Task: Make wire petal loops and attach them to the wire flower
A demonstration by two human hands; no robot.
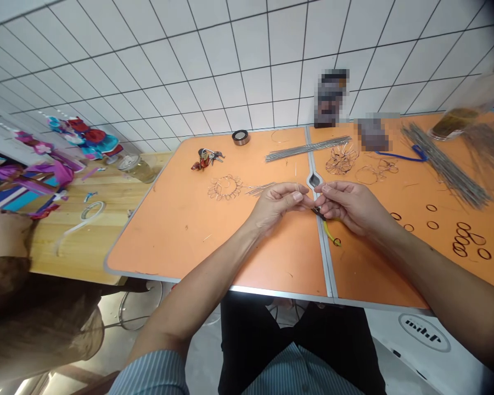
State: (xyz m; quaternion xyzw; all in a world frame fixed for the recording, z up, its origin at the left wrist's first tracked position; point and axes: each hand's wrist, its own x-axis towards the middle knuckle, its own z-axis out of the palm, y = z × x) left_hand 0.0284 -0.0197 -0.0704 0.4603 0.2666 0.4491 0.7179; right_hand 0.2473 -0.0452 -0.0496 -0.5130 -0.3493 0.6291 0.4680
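Over the middle of the orange table, my left hand and my right hand are close together with fingertips pinched. A thin piece of wire rises from the left fingertips. What the right fingers pinch is too small to make out. Pliers with a yellow handle lie between and beneath the hands, partly hidden. Just left of my left hand lie short copper-coloured wires and a looped wire ring. Straight grey wires lie beyond the hands.
A tape roll and keys lie at the back left. Coiled wires, a large wire bundle and small dark rings are on the right. Another person's arm is at the far left, beside a wooden table.
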